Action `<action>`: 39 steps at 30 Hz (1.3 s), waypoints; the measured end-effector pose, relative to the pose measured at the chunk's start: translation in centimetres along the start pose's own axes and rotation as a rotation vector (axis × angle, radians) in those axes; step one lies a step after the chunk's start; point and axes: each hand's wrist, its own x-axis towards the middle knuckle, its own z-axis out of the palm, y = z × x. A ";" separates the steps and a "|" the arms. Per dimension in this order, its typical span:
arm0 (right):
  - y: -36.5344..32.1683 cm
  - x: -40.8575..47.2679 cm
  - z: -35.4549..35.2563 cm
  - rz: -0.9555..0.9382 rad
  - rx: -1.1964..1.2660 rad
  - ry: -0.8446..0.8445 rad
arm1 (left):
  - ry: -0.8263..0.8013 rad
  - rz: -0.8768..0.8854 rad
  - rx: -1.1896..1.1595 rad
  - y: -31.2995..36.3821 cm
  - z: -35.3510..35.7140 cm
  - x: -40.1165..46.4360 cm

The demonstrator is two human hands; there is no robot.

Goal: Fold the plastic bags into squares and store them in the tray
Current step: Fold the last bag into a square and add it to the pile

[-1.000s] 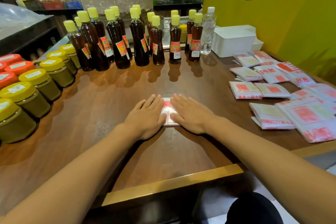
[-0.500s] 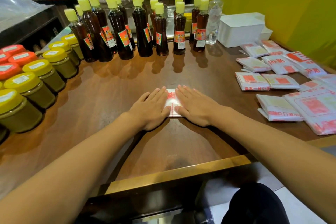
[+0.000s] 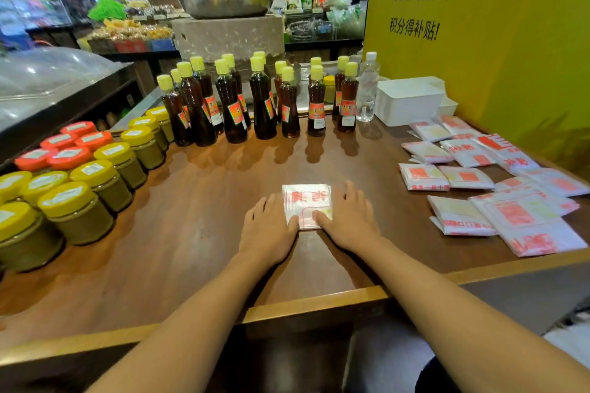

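Print on folded plastic bag (image 3: pixel 307 204) too blurred to read, side edges hidden under flat, straight-fingered left hand (image 3: pixel 267 231) and right hand (image 3: pixel 350 219), both pressing, gripping nothing

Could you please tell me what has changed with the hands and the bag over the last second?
The left hand and right hand slid apart, uncovering most of the folded bag; both still press flat on its sides. Nothing was gripped or released. The bag stayed in place.
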 end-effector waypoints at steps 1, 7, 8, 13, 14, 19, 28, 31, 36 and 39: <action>0.1 -0.6 0.0 0.057 0.023 0.032 | 0.032 -0.034 -0.015 0.1 0.1 -0.5; 0.4 -1.2 0.2 0.051 0.053 0.049 | 0.004 0.025 -0.107 0.1 0.2 -1.1; 0.3 -1.1 0.1 0.064 0.109 0.052 | 0.009 0.037 -0.122 0.1 0.1 -1.1; -0.9 -0.6 0.0 0.121 0.676 -0.076 | 0.014 0.002 -0.248 -0.4 0.2 -1.1; -1.1 -0.6 0.2 0.127 0.728 -0.071 | 0.022 -0.015 -0.281 -0.5 0.3 -1.1; -1.1 0.0 0.6 0.095 0.268 0.045 | 0.024 -0.130 -0.242 0.0 0.1 -1.2; -0.2 0.4 0.4 -0.181 -0.024 -0.099 | -0.079 0.155 -0.015 -1.0 -0.4 -1.4; -0.3 0.4 0.6 -0.236 -0.136 -0.210 | -0.156 0.160 0.034 -1.6 -0.5 -1.4; 0.1 0.5 0.3 -0.265 -0.196 -0.258 | -0.238 0.161 0.170 -2.1 -0.4 -1.3; 0.3 0.7 0.4 -0.286 -0.223 -0.255 | -0.268 0.169 0.253 -2.3 -0.4 -1.3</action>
